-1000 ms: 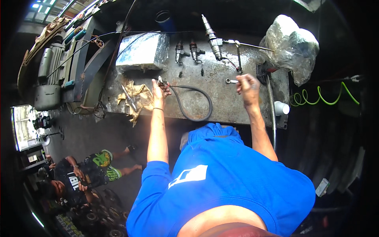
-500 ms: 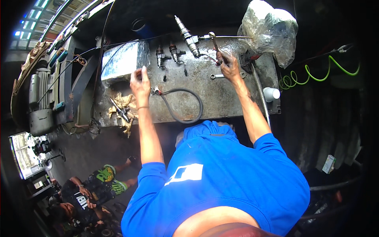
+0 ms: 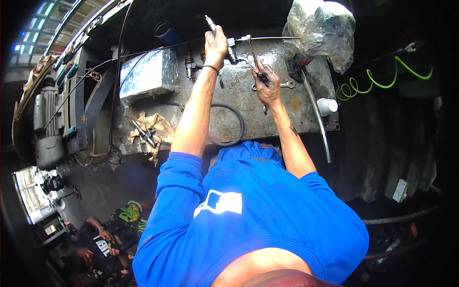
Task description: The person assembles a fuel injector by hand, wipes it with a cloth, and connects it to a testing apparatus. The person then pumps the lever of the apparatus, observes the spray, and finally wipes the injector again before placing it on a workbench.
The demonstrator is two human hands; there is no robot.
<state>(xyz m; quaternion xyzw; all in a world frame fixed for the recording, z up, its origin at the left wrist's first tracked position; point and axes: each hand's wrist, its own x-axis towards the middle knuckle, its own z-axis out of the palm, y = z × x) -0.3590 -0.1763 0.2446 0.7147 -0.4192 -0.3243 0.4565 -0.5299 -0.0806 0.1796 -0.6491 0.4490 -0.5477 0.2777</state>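
My left hand (image 3: 216, 48) is wrapped around the upper body of a metal fuel injector (image 3: 232, 51), which lies tilted on the grey metal bench (image 3: 193, 129). A thin line (image 3: 275, 38) runs from the injector's side to the right. Just right of its lower end, my right hand (image 3: 268, 86) is closed on a wrench (image 3: 265, 110), whose tail shows below the palm. Dark fingers hide most of the wrench and a small dark piece by the fingertips. Another wrench (image 3: 288, 85) lies flat behind this hand. A second injector (image 3: 190, 66) rests left of my left forearm.
A plastic-wrapped box (image 3: 148, 74), a stained cloth (image 3: 160, 128) with a slim part on it, and a looped black hose (image 3: 240, 122) lie on the bench. A plastic bag (image 3: 320, 33), metal bar (image 3: 318, 112) and white cup (image 3: 327, 107) are at right. Another person (image 3: 103, 244) is lower left.
My left hand has moved up and right from beside the box and has taken hold of the injector. My right hand has shifted slightly left and down, with the wrench still in it.
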